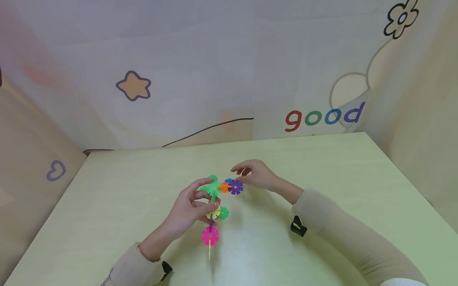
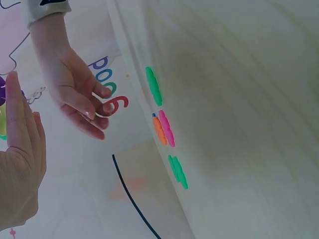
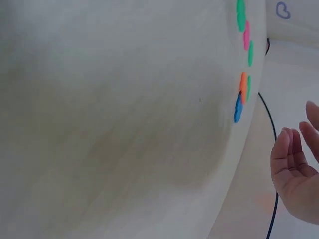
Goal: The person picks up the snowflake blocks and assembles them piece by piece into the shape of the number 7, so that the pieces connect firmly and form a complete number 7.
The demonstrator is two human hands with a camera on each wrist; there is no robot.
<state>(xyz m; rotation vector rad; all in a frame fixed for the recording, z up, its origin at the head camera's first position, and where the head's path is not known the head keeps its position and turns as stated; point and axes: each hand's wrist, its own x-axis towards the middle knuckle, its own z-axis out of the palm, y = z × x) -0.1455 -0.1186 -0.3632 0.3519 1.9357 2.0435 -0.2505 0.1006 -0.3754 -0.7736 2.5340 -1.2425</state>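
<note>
My left hand [image 1: 191, 206] holds a joined-up figure of notched plastic discs in the head view, its thumb over a yellow disc [image 1: 213, 213]. Green discs [image 1: 214, 188] top the figure. An orange disc [image 1: 224, 186], a blue one and a purple disc [image 1: 235, 187] branch rightward. Below hang a pink disc [image 1: 210, 236] and a yellow one seen edge-on. Loosely bent, my right hand [image 1: 261, 174] is right beside the purple disc. In the left wrist view that hand [image 2: 75, 94] holds nothing. Green [image 2: 154, 86], orange and pink discs show edge-on there.
A pale yellow-green table [image 1: 304, 167] lies beneath both hands. Behind it rises a printed backdrop [image 1: 214, 59] with a star, a flower and the word "good". Black straps [image 1: 298, 226] hang at the sleeves [image 1: 343, 230].
</note>
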